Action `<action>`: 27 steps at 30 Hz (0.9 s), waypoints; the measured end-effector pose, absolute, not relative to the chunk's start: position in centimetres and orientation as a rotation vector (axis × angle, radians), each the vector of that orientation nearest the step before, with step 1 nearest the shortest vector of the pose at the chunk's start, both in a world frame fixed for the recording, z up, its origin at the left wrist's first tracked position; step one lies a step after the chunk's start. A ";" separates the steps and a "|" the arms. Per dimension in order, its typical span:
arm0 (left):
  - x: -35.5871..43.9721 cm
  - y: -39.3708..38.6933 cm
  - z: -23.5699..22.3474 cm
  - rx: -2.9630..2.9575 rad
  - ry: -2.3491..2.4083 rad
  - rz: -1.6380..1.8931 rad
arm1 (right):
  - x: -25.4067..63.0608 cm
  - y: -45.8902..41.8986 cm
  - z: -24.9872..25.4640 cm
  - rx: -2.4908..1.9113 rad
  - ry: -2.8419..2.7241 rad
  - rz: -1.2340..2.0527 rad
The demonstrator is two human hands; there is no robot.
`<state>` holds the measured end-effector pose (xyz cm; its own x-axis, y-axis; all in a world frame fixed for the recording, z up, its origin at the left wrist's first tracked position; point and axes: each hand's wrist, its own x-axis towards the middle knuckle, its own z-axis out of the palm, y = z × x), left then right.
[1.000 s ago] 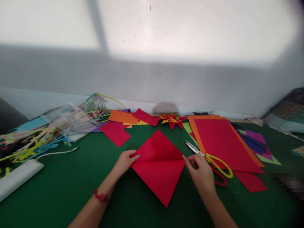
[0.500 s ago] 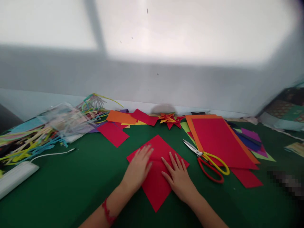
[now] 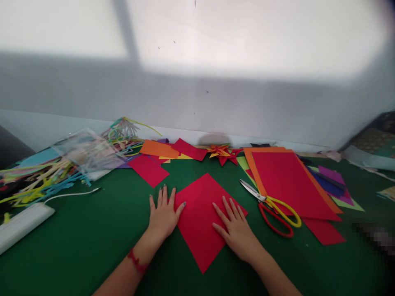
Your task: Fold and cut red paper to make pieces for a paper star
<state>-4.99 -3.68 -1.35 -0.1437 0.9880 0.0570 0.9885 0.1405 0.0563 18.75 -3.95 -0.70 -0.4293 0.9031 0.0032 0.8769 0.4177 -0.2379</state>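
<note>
A square sheet of red paper point(image 3: 200, 218) lies on the green table, one corner pointing toward me. My left hand point(image 3: 163, 213) is spread flat at its left corner, with the thumb over the paper's edge and the other fingers on the table. On the right part of the sheet rests my right hand point(image 3: 236, 228), its fingers stretched out and apart. Neither hand grips anything. Just right of the paper are scissors point(image 3: 265, 199) with one yellow and one red handle, their blades nearly closed and their handles partly over a stack of red paper point(image 3: 290, 181).
Folded red and orange paper stars point(image 3: 224, 153) sit by the wall. Smaller red and orange pieces, including an orange piece point(image 3: 159, 149), lie left of them. Pipe cleaners point(image 3: 55, 176), a clear plastic bag point(image 3: 92, 150) and a white device with a cord point(image 3: 24, 226) occupy the left side.
My left hand has slid left from the paper's upper middle to its left corner. My right hand stays on the right part. The view has shifted slightly.
</note>
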 end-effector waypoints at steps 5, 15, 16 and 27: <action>-3.6 -4.1 0.5 -2.103 -2.145 -0.401 | 18.5 -3.9 -1.2 -1.642 -2.430 0.142; -6.7 -7.3 4.9 -3.206 -1.670 -0.376 | 19.5 -4.2 3.8 -1.311 -2.528 0.286; -7.2 -7.3 4.6 -3.228 -1.664 -0.366 | 19.8 -4.4 4.1 -1.253 -2.571 0.343; -6.5 -4.8 1.3 -3.135 -1.608 -0.351 | 21.9 -3.9 3.2 -1.031 -2.823 0.328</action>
<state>-6.47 -4.79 1.27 0.5848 0.8112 -0.0078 0.7343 -0.5252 0.4301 21.93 -3.94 3.20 -0.7611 0.6476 0.0363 0.6220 0.7446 -0.2421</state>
